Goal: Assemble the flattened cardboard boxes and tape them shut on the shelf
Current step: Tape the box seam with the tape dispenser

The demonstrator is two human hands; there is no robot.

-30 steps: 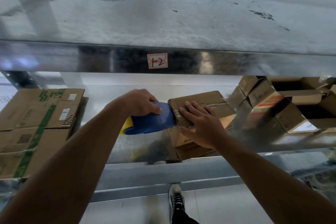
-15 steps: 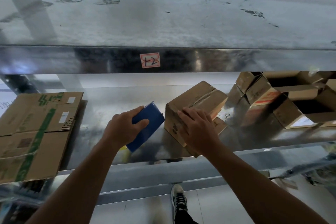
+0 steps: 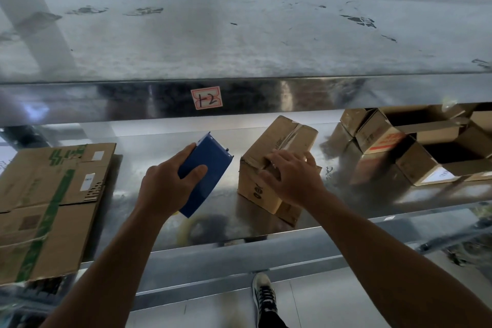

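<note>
Tipped further up since a moment ago, the small brown cardboard box [image 3: 277, 141] stands on one edge on the shiny metal shelf [image 3: 351, 217], its taped seam running away from me, up and right. My right hand [image 3: 291, 180] holds its near top corner, fingers [image 3: 290, 161] curled over. Just left and apart, my left hand [image 3: 165, 189] grips the blue tape dispenser [image 3: 206, 168]; it must travel right to meet that seam.

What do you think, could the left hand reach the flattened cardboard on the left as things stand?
Probably yes: only bare shelf lies between the left hand and the flattened cardboard, but it grips the blue tape dispenser and must set that down.
</note>
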